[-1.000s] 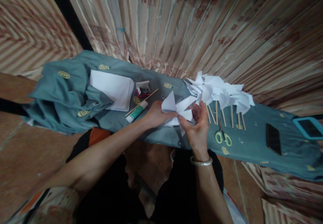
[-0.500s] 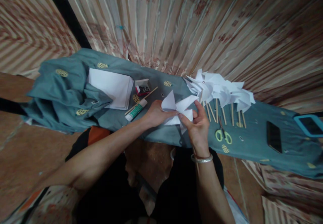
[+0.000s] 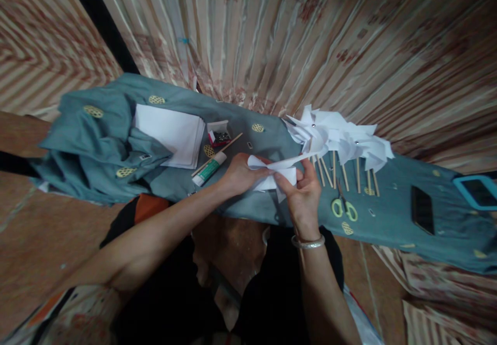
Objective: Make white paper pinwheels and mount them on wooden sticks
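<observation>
A white paper pinwheel with curled blades is held above the cloth, between my two hands. My left hand grips its left side, thumb pointing in toward the centre. On the other side my right hand pinches the paper, its thumb near the middle and its fingers mostly behind. Left of my hands lie a glue stick, a thin wooden stick and a small open box of dark pins. Green-handled scissors rest right of my right hand.
Several white pinwheels on sticks lie overlapping at the back right. A stack of white paper is on the left, partly under the bunched tablecloth. A dark phone and a blue-framed device lie far right. A curtain hangs behind.
The pinwheel has tipped in my hands, so its upper blades look flatter and the upright left blade has dropped. Both hands keep their hold in nearly the same place.
</observation>
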The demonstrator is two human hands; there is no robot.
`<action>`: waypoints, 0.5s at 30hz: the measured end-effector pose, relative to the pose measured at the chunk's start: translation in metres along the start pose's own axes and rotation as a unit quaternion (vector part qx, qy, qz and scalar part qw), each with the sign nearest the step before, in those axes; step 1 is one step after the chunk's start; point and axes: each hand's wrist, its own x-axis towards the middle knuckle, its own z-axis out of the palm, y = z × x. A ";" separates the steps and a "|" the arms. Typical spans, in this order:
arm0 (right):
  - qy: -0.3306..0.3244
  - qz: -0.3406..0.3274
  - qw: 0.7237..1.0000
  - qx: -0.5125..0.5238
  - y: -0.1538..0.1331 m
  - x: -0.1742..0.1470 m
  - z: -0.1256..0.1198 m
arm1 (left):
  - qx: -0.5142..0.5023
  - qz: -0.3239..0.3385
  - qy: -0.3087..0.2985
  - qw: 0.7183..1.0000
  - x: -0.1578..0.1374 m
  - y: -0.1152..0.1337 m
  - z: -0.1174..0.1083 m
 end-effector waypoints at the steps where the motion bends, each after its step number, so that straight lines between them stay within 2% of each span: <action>1: 0.003 0.000 1.000 -0.003 0.001 0.000 0.000 | 0.007 -0.001 -0.001 1.000 0.000 0.001 -0.001; 9: 0.005 -0.008 1.000 -0.017 0.004 0.000 -0.001 | 0.036 0.044 -0.003 0.998 0.000 -0.001 -0.003; 15: -0.002 -0.019 0.999 -0.040 0.003 0.000 -0.002 | 0.037 0.036 -0.006 0.999 0.001 0.000 -0.002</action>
